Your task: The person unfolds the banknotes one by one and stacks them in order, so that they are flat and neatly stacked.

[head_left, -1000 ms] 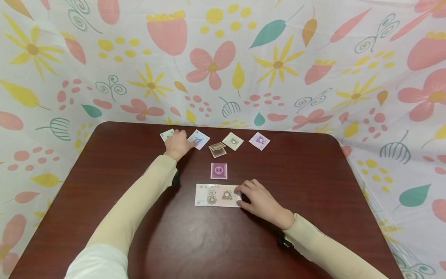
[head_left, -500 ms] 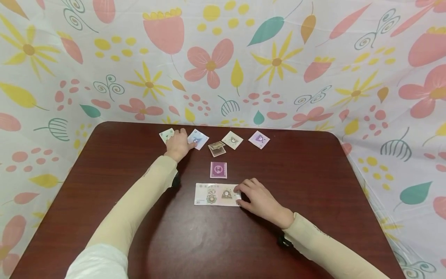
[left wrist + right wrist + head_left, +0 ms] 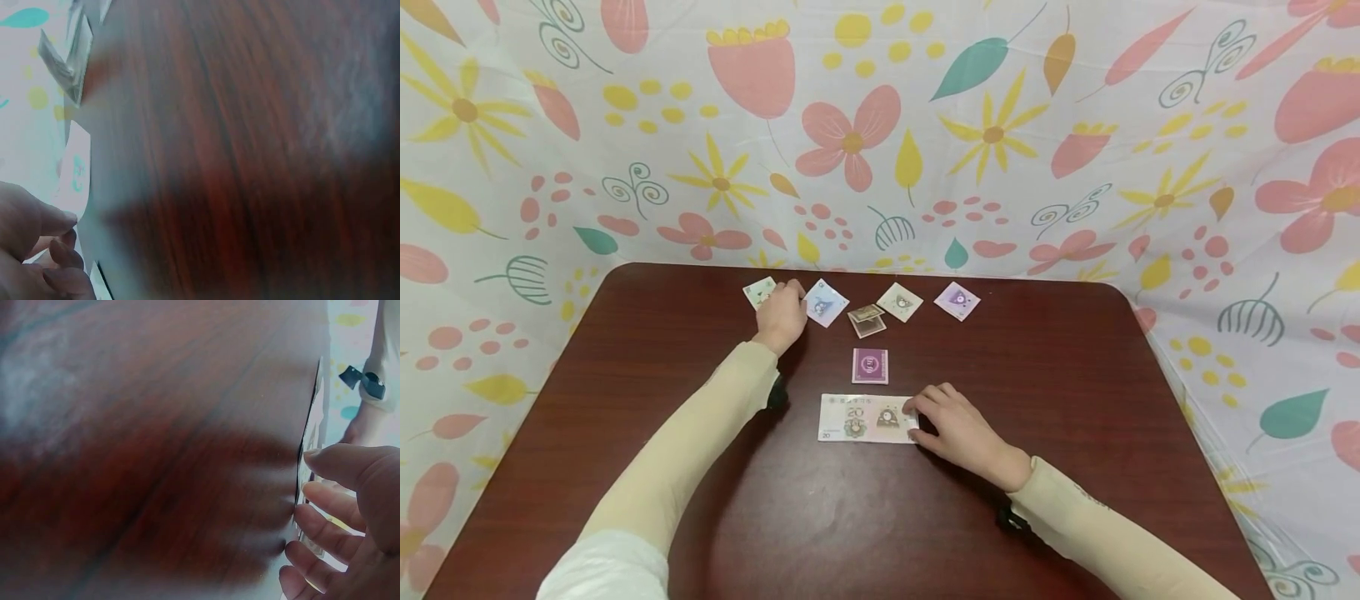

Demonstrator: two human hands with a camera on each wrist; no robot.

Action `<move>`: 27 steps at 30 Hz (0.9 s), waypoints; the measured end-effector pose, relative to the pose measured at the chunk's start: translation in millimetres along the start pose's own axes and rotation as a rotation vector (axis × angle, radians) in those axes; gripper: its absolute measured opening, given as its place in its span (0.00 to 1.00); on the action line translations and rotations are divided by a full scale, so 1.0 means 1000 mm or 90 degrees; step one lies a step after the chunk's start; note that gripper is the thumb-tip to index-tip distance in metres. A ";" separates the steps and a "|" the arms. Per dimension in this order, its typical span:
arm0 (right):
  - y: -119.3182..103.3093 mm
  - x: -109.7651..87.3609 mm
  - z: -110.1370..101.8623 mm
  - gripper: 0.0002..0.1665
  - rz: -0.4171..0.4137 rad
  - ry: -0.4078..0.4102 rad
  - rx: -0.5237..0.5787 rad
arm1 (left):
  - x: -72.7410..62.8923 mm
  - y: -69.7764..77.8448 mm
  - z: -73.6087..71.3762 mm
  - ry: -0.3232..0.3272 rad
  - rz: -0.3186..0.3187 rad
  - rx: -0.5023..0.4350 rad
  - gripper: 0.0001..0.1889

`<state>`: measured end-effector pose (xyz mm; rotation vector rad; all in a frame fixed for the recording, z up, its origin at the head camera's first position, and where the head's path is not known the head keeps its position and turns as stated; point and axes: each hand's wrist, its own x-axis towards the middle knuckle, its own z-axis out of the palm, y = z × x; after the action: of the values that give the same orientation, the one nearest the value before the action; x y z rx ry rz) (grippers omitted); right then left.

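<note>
Blue note (image 3: pixel 827 303) lay diagonally near the far edge of the surface (image 3: pixel 1000 375), between the green note (image 3: pixel 760 289) and the folded brown note (image 3: pixel 867 321). The left grip (image 3: pixel 781 318) no longer overlapped it with the thumb in the head view, suggesting eased pressure there. That grip covered part of the green note; whether it held anything could not be told. The right grip (image 3: pixel 962 432) was loosely spread, fingertips at the 20 note's (image 3: pixel 857 418) right end.

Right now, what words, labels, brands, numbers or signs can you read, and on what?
"20": long note, left of centre and at lower left.
Long note's other print: too small.
Purple note: characters too blurred to read.
Green note, blue note, brown note, cream note, violet note: any print too small.
Right sleeve: marks unreadable.
</note>
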<state>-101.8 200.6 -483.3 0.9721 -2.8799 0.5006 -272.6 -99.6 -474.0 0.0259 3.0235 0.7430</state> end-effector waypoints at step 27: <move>0.001 0.000 0.001 0.18 -0.005 0.014 0.000 | -0.081 -0.011 -0.033 0.056 0.087 -0.294 0.09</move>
<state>-101.9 201.2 -484.6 0.9709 -2.8565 0.5070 -192.3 -126.8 -448.2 0.1947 2.8676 1.4686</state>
